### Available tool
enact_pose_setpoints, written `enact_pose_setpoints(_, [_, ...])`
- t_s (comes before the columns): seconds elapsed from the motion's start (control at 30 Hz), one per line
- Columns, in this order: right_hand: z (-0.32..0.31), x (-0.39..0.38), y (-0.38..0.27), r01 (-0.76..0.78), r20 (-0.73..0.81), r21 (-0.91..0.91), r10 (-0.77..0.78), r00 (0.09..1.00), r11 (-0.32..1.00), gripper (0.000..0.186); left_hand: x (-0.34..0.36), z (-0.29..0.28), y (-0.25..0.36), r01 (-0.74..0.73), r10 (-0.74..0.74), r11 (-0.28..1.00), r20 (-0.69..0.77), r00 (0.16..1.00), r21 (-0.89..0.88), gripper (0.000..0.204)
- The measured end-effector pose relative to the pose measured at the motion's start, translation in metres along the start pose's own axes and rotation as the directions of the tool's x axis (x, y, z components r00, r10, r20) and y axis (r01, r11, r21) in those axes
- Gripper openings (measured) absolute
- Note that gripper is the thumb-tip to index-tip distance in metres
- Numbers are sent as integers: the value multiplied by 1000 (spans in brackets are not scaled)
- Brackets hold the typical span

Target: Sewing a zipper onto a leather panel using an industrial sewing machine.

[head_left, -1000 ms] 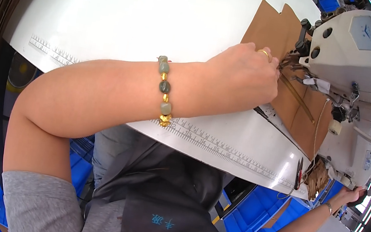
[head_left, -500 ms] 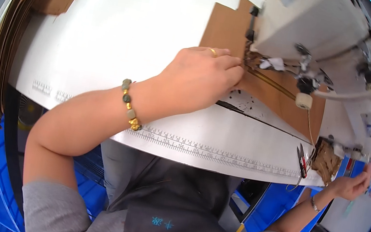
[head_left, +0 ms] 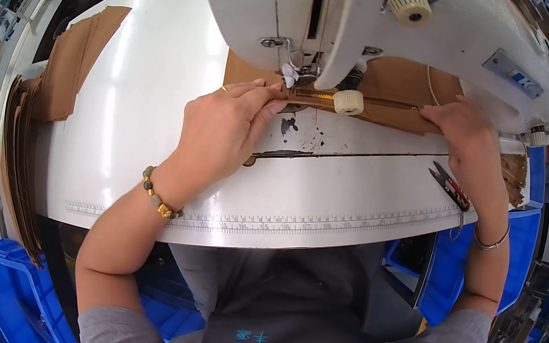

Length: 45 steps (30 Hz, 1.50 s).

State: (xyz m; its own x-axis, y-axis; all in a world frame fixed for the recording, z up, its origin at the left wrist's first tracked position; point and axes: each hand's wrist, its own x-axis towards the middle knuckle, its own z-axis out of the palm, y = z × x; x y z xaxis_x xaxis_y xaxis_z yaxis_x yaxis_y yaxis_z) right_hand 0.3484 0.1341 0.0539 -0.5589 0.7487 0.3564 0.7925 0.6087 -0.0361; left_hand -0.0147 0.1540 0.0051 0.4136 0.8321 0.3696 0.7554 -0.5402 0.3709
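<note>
Under the head of a white sewing machine (head_left: 444, 55) lies a brown panel (head_left: 403, 84), with a brass-toothed zipper (head_left: 315, 95) running along it. My left hand (head_left: 221, 123) grips the panel's near edge just left of the presser foot, fingertips on top and thumb at the edge. At the panel's right end, my right hand (head_left: 463, 133) pinches the edge near the zipper's end. Part of the panel is hidden behind the machine head and its cream knob (head_left: 348, 103). Both hands' fingertips are partly covered.
Thread snips (head_left: 456, 192) lie near the table's front right. A printed ruler (head_left: 266, 226) runs along the front edge. Brown panels (head_left: 79, 69) lie at the left, with more hanging over the edge. Blue bins (head_left: 20, 282) stand below; crumpled brown material (head_left: 514, 177) sits at the right.
My right hand has come from beyond the table's right end to the panel's right end. My left hand stays on the panel by the needle area. The view has shifted.
</note>
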Motion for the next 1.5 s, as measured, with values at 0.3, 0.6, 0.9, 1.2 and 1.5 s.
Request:
enact_pose_setpoints(0.3, [9,-3,-2,74,-170,-129,-96,981,989,25,-2,2,17,-320,341,918,-57,938,233,19])
enact_pose_setpoints(0.6, [23,-66,-42,181,-74,38,-178,981,983,20,62,63,103,-448,451,863,45,891,233,31])
enact_pose_setpoints(0.9, [44,-25,8,-306,-22,105,309,951,946,40,74,45,109,-30,57,956,84,995,-292,26])
enact_pose_setpoints(1.2, [45,12,27,-338,173,117,316,933,934,19,73,45,108,12,11,972,96,995,-234,27])
enact_pose_setpoints(1.5, [91,5,39,-279,-206,-103,254,945,955,19,73,47,107,-19,48,985,165,985,-169,26])
